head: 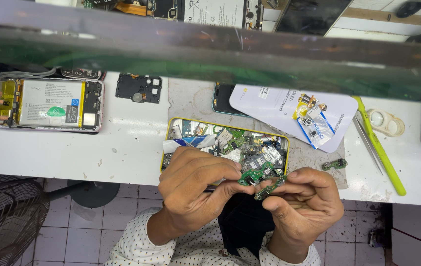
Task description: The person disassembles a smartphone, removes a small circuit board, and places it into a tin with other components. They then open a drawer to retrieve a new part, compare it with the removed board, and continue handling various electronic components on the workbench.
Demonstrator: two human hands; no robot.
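Low in the middle of the frame, the left hand (195, 184) pinches a small green circuit board (254, 176) with closed fingertips; the right hand (304, 202) grips another board strip (268, 189) just beside it. Behind sits a yellow-rimmed tray (227, 127) of parts.

This is a phone repair workshop, and the white bench (122, 152) says so at a glance. An opened phone (45, 103) lies on it with its back off, battery and boards bare. Near it sits a loose black inner cover (138, 88), and a yellow-rimmed tray (181, 129) is heaped with small green circuit boards. A white spare-part packet (279, 106) carries bagged small parts, with tweezers (367, 143), a yellow-green prying tool (380, 148) and a roll of tape (387, 122) beside it. More opened handsets (210, 11) lie along a glass shelf (210, 47) above. Below, the floor (92, 216) is tiled and scuffed.
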